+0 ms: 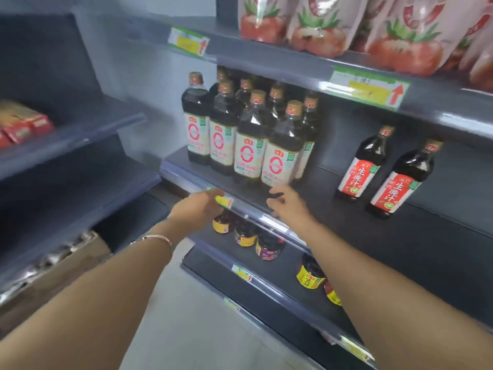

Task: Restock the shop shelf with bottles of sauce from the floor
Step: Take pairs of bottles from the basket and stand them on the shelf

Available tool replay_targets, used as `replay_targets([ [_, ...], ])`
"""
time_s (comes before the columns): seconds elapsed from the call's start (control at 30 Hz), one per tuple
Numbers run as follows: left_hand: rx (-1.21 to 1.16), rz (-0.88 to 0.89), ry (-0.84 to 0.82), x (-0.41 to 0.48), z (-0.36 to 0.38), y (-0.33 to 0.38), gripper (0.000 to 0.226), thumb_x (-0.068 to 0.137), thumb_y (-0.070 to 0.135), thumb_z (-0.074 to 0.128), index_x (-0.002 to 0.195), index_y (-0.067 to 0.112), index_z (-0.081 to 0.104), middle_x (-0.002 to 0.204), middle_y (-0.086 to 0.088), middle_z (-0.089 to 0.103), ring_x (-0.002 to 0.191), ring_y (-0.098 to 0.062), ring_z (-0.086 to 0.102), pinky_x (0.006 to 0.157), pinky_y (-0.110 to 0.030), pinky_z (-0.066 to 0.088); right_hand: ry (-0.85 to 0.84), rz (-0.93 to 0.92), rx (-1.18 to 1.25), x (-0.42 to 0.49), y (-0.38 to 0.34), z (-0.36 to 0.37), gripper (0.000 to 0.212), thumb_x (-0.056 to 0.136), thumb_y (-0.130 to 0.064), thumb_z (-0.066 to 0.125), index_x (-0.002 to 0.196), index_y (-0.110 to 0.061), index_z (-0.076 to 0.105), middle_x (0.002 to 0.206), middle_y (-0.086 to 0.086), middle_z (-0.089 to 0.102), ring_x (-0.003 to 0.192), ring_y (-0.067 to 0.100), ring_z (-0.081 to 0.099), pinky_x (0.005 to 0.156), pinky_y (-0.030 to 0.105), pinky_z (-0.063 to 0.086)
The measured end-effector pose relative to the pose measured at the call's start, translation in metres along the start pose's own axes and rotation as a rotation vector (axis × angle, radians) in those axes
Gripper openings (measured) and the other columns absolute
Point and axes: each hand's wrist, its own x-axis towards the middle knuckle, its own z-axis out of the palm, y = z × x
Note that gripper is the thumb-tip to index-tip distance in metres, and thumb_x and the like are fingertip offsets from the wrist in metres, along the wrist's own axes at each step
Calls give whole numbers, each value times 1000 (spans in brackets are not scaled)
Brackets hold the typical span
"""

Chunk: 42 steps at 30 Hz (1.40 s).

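Observation:
Several dark sauce bottles with cream labels (246, 145) stand packed at the left end of the grey middle shelf (333, 209). Two dark bottles with red labels (394, 180) stand further right on the same shelf. My left hand (198, 206) hangs just below the shelf's front lip, fingers loosely curled, holding nothing. My right hand (286, 201) hovers at the shelf edge just in front of the nearest cream-label bottle, fingers relaxed and empty.
Small jars with yellow labels (245, 236) sit on the lower shelf under my hands. Strawberry-print bags (400, 30) fill the top shelf. A second shelf unit (66, 145) with red packets stands at left, a cardboard box (66, 263) below it. Pale floor lies between.

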Motion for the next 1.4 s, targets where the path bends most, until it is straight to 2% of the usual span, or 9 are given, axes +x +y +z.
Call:
replay_targets([
  [0.17,31,-104,102,-73,-51,-94,36,91,22,50,127,26,52,118,2,62,112,-23,56,87,-33,43,-302,-11,-104,-23,-68,117,30,92,-23,56,121,-15,53,110,12,60,70,20,59,64,27,44],
  [0.27,38,-194,132,-119,-78,-157,41,91,26,51,131,27,47,121,-1,62,113,-27,56,92,-36,45,-404,-39,-114,-50,-109,199,26,93,-20,54,119,-16,51,96,6,57,63,16,55,56,25,39],
  [0.6,-43,-437,151,-247,-111,-363,35,90,25,49,124,20,53,116,-9,65,105,-30,61,93,-43,49,-638,-129,-209,-129,-187,446,26,90,-22,55,116,-21,55,101,2,58,75,20,63,59,23,43],
  [0.9,54,-714,-166,-285,-40,-514,49,90,42,48,137,34,37,139,-1,50,128,-24,47,105,-38,33,-823,-126,-342,-119,-146,608,38,92,-21,57,128,-11,50,104,4,52,75,19,55,45,16,36],
  [1.03,-10,-782,-146,-278,-8,-565,48,89,36,49,136,31,38,141,-2,46,129,-26,44,104,-39,34,-867,-114,-396,-99,-118,675,45,89,-21,62,131,-12,50,117,10,59,97,25,59,72,24,48],
  [1.1,-54,-799,-122,-277,7,-588,44,89,34,49,132,29,43,138,-4,49,126,-27,46,100,-39,36,-891,-81,-413,-94,-106,705,46,88,-19,63,131,-13,49,106,11,61,90,26,62,79,32,51],
  [1.27,-134,-847,-152,-275,55,-645,47,90,33,49,135,20,41,139,-12,46,126,-32,46,101,-42,41,-914,-102,-459,-82,-74,776,41,87,-23,62,126,-16,51,99,8,56,88,21,54,55,24,39],
  [1.33,-162,-872,-148,-274,81,-670,49,90,30,49,136,21,39,138,-14,47,123,-35,48,100,-44,43,-906,-105,-457,-79,-53,805,44,84,-27,64,125,-17,52,101,10,61,89,26,59,63,28,46],
  [1.4,-207,-907,-132,-276,111,-691,49,89,27,49,136,22,40,135,-15,49,120,-35,50,98,-42,45,-914,-96,-492,-78,-29,832,48,85,-29,63,129,-18,49,108,15,66,100,32,64,85,36,53],
])
